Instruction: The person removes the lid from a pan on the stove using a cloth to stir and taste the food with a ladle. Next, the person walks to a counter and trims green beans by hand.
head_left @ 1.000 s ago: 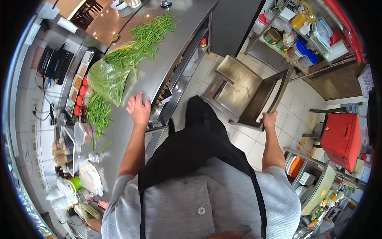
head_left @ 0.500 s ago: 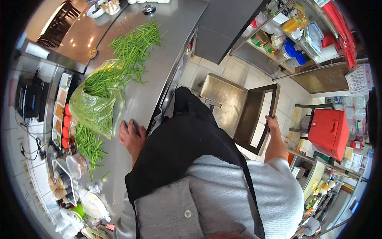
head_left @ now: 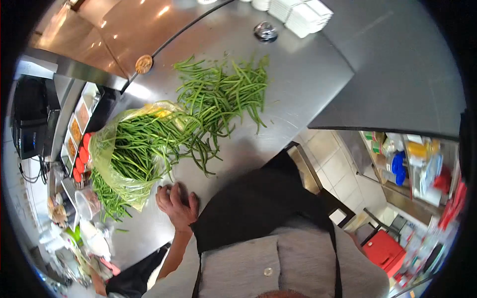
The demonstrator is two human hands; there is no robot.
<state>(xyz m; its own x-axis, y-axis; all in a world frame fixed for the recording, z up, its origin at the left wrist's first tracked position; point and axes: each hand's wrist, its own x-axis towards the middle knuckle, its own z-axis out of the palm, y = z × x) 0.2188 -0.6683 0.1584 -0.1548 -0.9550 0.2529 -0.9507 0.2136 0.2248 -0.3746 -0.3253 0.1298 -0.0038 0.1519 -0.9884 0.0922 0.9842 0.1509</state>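
My left hand [head_left: 175, 204] rests on the steel counter [head_left: 243, 156] with its fingers spread and nothing in them. Just beyond the fingertips is a clear yellowish plastic bag [head_left: 115, 171], its mouth open. Long green beans [head_left: 136, 149] fill the bag and spill out into a loose pile [head_left: 226, 94] on the counter. More beans [head_left: 112, 203] lie on the bag's near side. My right hand is hidden from view. A chair with a metal seat [head_left: 304, 168] and dark frame shows partly beside my black apron [head_left: 263, 203].
A call bell [head_left: 265, 32] and stacked white dishes [head_left: 303, 15] stand at the counter's far end. Red-lidded jars [head_left: 81, 158] line the left side. A red box [head_left: 384, 252] and stocked shelves [head_left: 412, 164] are on the right. An arm and dark clothing [head_left: 134, 278] appear lower left.
My view has swung toward the counter and my body has turned. My right hand, earlier gripping the chair's back frame, has gone out of sight. My left hand stays on the counter.
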